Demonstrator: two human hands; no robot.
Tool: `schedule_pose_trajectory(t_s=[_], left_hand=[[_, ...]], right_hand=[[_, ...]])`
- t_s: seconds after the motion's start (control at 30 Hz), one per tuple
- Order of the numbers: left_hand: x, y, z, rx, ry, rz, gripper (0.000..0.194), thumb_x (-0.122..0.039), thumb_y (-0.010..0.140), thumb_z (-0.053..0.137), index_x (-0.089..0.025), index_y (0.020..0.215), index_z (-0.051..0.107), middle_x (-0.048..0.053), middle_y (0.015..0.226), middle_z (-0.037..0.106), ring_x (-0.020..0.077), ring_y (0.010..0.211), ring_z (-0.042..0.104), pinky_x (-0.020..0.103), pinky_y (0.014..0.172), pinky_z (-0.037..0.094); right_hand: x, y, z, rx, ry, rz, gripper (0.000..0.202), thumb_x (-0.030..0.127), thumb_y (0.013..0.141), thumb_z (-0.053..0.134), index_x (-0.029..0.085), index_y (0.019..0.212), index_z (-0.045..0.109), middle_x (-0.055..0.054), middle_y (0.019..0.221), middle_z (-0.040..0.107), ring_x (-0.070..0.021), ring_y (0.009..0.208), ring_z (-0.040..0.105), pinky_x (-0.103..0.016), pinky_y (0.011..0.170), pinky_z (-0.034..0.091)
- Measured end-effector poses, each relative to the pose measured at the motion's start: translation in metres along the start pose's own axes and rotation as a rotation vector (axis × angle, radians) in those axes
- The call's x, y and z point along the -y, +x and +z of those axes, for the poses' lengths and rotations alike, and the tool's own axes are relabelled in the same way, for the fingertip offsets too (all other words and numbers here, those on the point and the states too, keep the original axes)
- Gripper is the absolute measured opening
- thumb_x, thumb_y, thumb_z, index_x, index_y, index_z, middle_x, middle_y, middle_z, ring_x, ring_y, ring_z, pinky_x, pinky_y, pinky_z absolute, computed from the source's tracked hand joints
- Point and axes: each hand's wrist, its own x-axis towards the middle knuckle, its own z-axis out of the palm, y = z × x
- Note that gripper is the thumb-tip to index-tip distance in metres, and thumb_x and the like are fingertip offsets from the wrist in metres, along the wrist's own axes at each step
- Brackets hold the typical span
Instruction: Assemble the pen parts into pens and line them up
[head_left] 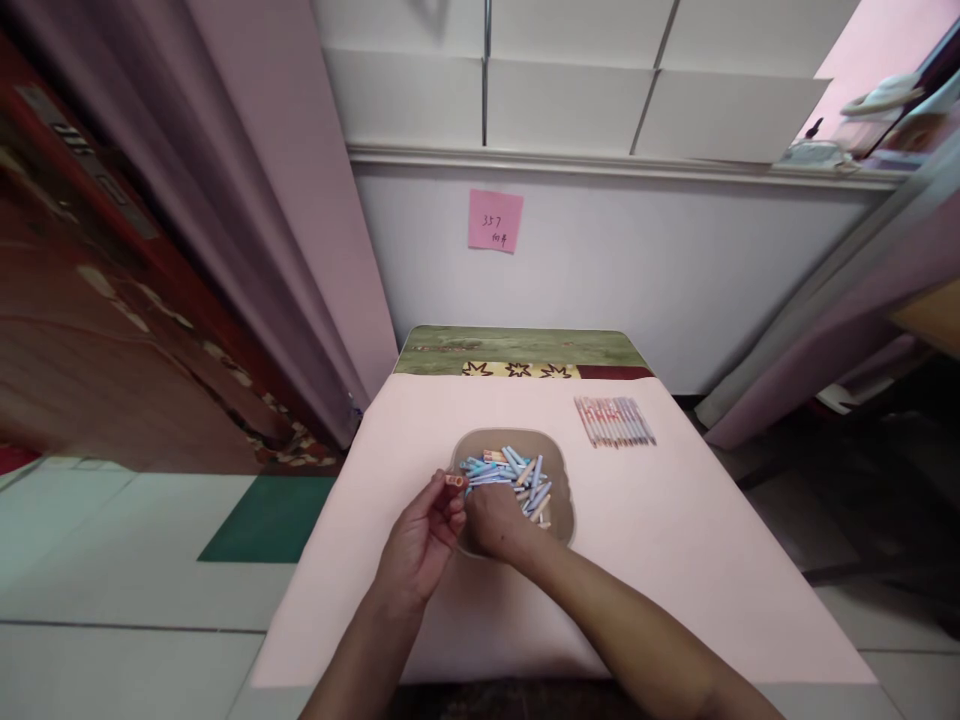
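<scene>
We list one left hand [431, 525], palm turned partly upward, its thumb and forefinger pinching a small reddish-brown tubular piece [454, 481] above the near left edge of a bin. We list one right hand [491, 520], back upward, reaching into that bin; its fingertips are hidden among the contents, so we cannot tell whether they grip anything. The bin [564, 500]: greyish beige, squarish with rounded corners, standing near the middle of the table covering. Inside it: a loose heap of slim sticks [514, 460], blue, pale blue and tan, lying at many angles, with one small orange-and-white piece [493, 456] toward the far side. To the right of the bin and farther off, well apart from both hands: a row of slim pens [615, 422], laid side by side, with red marks across them. Beneath all these: a pale pink table covering [675, 560]; beyond it, a green patterned strip [525, 344]. On the wall, we note one pink paper note [495, 221], handwritten "357" above smaller characters.
</scene>
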Motion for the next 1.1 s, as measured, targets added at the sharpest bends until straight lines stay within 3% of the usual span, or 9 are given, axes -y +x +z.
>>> schedule_pose_trajectory(t_s=[0.17, 0.27, 0.37, 0.43, 0.5, 0.73, 1.1], left_hand=[[0.001, 0.000, 0.000, 0.001, 0.032, 0.003, 0.009, -0.011, 0.085, 0.057, -0.011, 0.079, 0.064, 0.003, 0.070, 0.065, 0.0071, 0.051, 0.056, 0.016, 0.044, 0.049], [0.001, 0.000, 0.000, -0.001, 0.049, 0.002, 0.009, -0.011, 0.085, 0.058, -0.010, 0.079, 0.065, 0.003, 0.070, 0.065, 0.0063, 0.049, 0.055, 0.015, 0.044, 0.049], [0.004, 0.002, 0.004, 0.004, 0.060, -0.023, 0.007, -0.012, 0.084, 0.060, -0.010, 0.079, 0.065, 0.003, 0.070, 0.065, 0.0063, 0.049, 0.055, 0.015, 0.043, 0.049], [0.009, 0.005, 0.009, 0.000, 0.078, -0.029, 0.005, -0.013, 0.082, 0.062, -0.010, 0.079, 0.065, 0.003, 0.070, 0.066, 0.0070, 0.050, 0.057, 0.015, 0.044, 0.051], [0.015, 0.007, 0.014, -0.005, 0.100, -0.029, 0.004, -0.013, 0.081, 0.064, -0.010, 0.079, 0.065, 0.003, 0.068, 0.067, 0.0077, 0.050, 0.058, 0.016, 0.045, 0.051], [0.035, 0.009, 0.023, 0.045, 0.122, -0.061, 0.012, -0.021, 0.075, 0.073, -0.011, 0.076, 0.065, 0.002, 0.065, 0.066, 0.0078, 0.051, 0.058, 0.016, 0.046, 0.050], [0.039, -0.003, 0.031, 0.120, 0.216, -0.001, 0.024, -0.027, 0.066, 0.080, -0.013, 0.080, 0.065, -0.001, 0.063, 0.064, 0.0069, 0.048, 0.055, 0.016, 0.046, 0.047]], right_hand=[[-0.014, -0.009, -0.007, -0.069, 0.160, 0.009, 0.012, 0.021, 0.077, 0.059, 0.014, 0.082, 0.066, -0.014, 0.086, 0.072, -0.0245, 0.084, 0.066, -0.030, 0.072, 0.047], [-0.036, -0.021, -0.018, -0.129, 0.334, 0.042, 0.016, 0.021, 0.083, 0.048, 0.015, 0.088, 0.062, -0.008, 0.079, 0.071, -0.0178, 0.072, 0.066, -0.025, 0.063, 0.047], [-0.054, -0.032, -0.031, -0.150, 0.793, 0.075, 0.020, 0.029, 0.089, 0.041, 0.016, 0.090, 0.056, -0.002, 0.070, 0.067, -0.0116, 0.056, 0.062, -0.020, 0.051, 0.046], [-0.060, -0.041, -0.039, -0.162, 1.191, 0.080, 0.024, 0.040, 0.084, 0.053, 0.016, 0.086, 0.055, 0.001, 0.066, 0.064, -0.0094, 0.049, 0.058, -0.019, 0.046, 0.044], [-0.061, -0.052, -0.047, -0.180, 1.413, 0.073, 0.032, 0.046, 0.074, 0.067, 0.016, 0.082, 0.056, 0.002, 0.064, 0.063, -0.0081, 0.047, 0.056, -0.017, 0.045, 0.043], [-0.049, -0.085, -0.061, -0.171, 1.412, 0.043, 0.038, 0.050, 0.071, 0.071, 0.014, 0.079, 0.060, 0.000, 0.064, 0.065, -0.0099, 0.048, 0.059, -0.019, 0.044, 0.044], [-0.053, -0.090, -0.056, -0.033, 1.289, 0.101, 0.042, 0.056, 0.073, 0.067, 0.014, 0.073, 0.060, 0.001, 0.057, 0.063, -0.0086, 0.042, 0.055, -0.017, 0.040, 0.043]])
